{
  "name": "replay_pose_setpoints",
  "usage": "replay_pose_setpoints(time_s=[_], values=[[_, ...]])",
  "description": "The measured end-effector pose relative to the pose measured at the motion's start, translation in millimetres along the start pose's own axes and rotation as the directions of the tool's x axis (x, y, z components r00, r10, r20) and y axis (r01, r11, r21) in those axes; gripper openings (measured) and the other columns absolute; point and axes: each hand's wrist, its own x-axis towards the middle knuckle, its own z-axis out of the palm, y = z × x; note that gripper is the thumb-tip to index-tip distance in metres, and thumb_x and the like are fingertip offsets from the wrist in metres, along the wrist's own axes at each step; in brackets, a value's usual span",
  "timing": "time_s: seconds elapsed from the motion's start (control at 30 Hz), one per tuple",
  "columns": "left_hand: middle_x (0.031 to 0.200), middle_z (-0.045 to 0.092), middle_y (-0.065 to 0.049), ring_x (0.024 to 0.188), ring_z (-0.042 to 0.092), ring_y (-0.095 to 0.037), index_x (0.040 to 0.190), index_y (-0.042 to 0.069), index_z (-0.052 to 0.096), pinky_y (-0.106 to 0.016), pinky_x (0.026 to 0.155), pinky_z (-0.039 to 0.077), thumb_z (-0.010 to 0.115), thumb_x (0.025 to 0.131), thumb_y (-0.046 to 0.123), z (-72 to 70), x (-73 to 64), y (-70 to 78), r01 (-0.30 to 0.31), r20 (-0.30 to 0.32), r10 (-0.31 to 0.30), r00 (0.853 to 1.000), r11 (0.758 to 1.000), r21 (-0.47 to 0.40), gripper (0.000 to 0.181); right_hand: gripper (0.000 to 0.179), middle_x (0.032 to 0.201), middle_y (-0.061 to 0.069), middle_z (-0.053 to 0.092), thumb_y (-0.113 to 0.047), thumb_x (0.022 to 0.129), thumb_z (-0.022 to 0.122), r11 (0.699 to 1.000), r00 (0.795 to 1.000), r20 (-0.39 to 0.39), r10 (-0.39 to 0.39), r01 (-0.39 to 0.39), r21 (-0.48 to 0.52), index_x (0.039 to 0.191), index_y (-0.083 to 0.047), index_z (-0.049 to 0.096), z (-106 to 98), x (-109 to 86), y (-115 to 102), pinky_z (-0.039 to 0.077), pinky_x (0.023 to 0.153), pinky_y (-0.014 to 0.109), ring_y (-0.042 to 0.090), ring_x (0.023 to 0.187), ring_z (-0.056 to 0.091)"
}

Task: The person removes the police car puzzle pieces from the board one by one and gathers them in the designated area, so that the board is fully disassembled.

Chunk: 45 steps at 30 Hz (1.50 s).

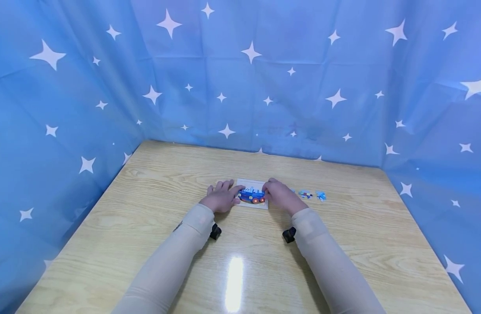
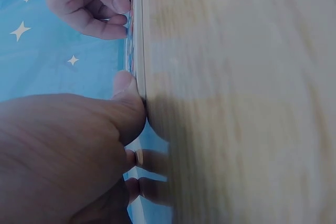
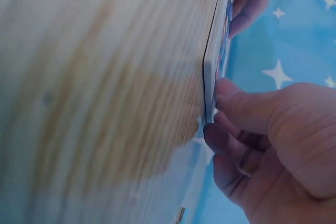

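A flat, thin puzzle board (image 1: 253,206) with a pale border lies on the table, showing a blue tugboat picture (image 1: 251,195) with red wheel-like rounds. At its left edge, my left hand (image 1: 221,197) rests with fingers spread on the table and the thumb touching the board, as the left wrist view (image 2: 68,140) shows. My right hand (image 1: 281,196) is at the board's right edge. In the right wrist view its thumb touches the board's face while the other fingers (image 3: 216,139) bend beside the edge. Whether it pinches a piece is hidden.
Small blue, multicoloured pieces (image 1: 305,194) lie right of my right hand, with another blue piece (image 1: 321,196) beside them. Dark wrist cameras (image 1: 289,234) hang under both sleeves. A blue star-patterned curtain (image 1: 240,87) stands behind the wooden table (image 1: 177,174).
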Motion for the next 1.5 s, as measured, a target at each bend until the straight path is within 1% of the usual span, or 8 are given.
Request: replay_pose_setpoints(time_s=[0.13, 0.23, 0.4, 0.73, 0.97, 1.13, 1.33, 1.5], values=[[0.171, 0.007, -0.005, 0.152, 0.011, -0.035, 0.161, 0.045, 0.021, -0.068, 0.115, 0.01, 0.038, 0.108, 0.047, -1.9, -0.9, -0.2, -0.005, -0.004, 0.005, 1.0, 1.0, -0.008, 0.056, 0.022, 0.111, 0.011, 0.058, -0.004, 0.104, 0.055, 1.0, 1.0, 0.004, -0.002, 0.002, -0.006, 0.122, 0.002, 0.065, -1.6, -1.9, -1.2, 0.053, 0.09, 0.04, 0.024, 0.103, 0.063], [0.171, 0.007, -0.005, 0.152, 0.01, -0.036, 0.161, 0.045, 0.022, -0.068, 0.115, 0.01, 0.038, 0.108, 0.047, -2.7, -1.5, -0.2, -0.009, -0.007, 0.009, 1.0, 1.0, -0.014, 0.056, 0.02, 0.114, 0.011, 0.055, -0.001, 0.104, 0.054, 0.998, 0.999, 0.024, 0.02, -0.022, 0.063, 0.123, 0.002, 0.061, -3.6, -3.2, -1.9, 0.052, 0.091, 0.041, 0.024, 0.103, 0.061], [0.171, 0.007, -0.006, 0.153, 0.01, -0.035, 0.161, 0.044, 0.022, -0.069, 0.115, 0.009, 0.039, 0.107, 0.047, -2.6, -2.6, -0.1, -0.008, -0.01, 0.008, 1.0, 1.0, -0.012, 0.056, 0.016, 0.113, 0.01, 0.056, 0.001, 0.103, 0.055, 0.981, 0.998, 0.044, 0.044, -0.052, 0.188, 0.118, -0.003, 0.054, -4.6, -3.1, -1.8, 0.05, 0.089, 0.041, 0.024, 0.102, 0.057], [0.17, 0.007, -0.009, 0.152, 0.01, -0.038, 0.162, 0.042, 0.022, -0.068, 0.115, 0.011, 0.039, 0.108, 0.045, -4.6, -4.0, 1.2, -0.026, -0.015, 0.026, 1.0, 1.0, 0.001, 0.056, 0.018, 0.107, 0.01, 0.06, 0.003, 0.099, 0.061, 0.957, 0.999, 0.004, 0.04, -0.04, 0.289, 0.117, -0.002, 0.059, -5.9, -3.5, 2.5, 0.05, 0.088, 0.041, 0.024, 0.1, 0.058], [0.171, 0.006, -0.004, 0.153, 0.009, -0.034, 0.161, 0.046, 0.02, -0.067, 0.115, 0.012, 0.037, 0.108, 0.048, -4.1, 0.2, -1.3, -0.008, -0.011, 0.008, 1.0, 1.0, 0.015, 0.056, 0.025, 0.108, 0.01, 0.061, 0.0, 0.098, 0.066, 0.955, 0.998, 0.016, 0.059, -0.061, 0.292, 0.122, -0.001, 0.059, -7.3, -2.5, 1.1, 0.05, 0.088, 0.041, 0.024, 0.099, 0.059], [0.171, 0.007, -0.006, 0.153, 0.011, -0.036, 0.161, 0.046, 0.021, -0.068, 0.115, 0.012, 0.037, 0.108, 0.048, -1.0, 2.0, -2.7, -0.02, -0.019, 0.02, 1.0, 1.0, 0.022, 0.056, 0.027, 0.109, 0.01, 0.061, -0.003, 0.098, 0.067, 0.958, 0.997, 0.024, 0.077, -0.081, 0.276, 0.124, 0.0, 0.061, -4.5, -1.3, 1.9, 0.051, 0.087, 0.041, 0.023, 0.099, 0.059], [0.171, 0.006, -0.005, 0.153, 0.01, -0.036, 0.161, 0.045, 0.021, -0.068, 0.115, 0.011, 0.038, 0.108, 0.048, 0.1, 1.0, -3.2, -0.013, -0.016, 0.013, 1.0, 1.0, 0.015, 0.056, 0.028, 0.11, 0.011, 0.063, -0.005, 0.098, 0.067, 0.963, 0.997, 0.011, 0.081, -0.081, 0.255, 0.125, 0.001, 0.063, -1.4, -0.4, 1.2, 0.052, 0.087, 0.041, 0.024, 0.099, 0.061], [0.171, 0.006, -0.005, 0.153, 0.011, -0.035, 0.161, 0.045, 0.022, -0.068, 0.115, 0.012, 0.039, 0.107, 0.048, 1.6, 1.3, -4.2, -0.01, -0.007, 0.01, 1.0, 1.0, 0.002, 0.056, 0.029, 0.112, 0.013, 0.063, -0.003, 0.099, 0.065, 0.958, 0.996, 0.001, 0.092, -0.088, 0.273, 0.127, 0.003, 0.063, 0.1, -3.2, 0.2, 0.052, 0.088, 0.043, 0.027, 0.103, 0.061]])
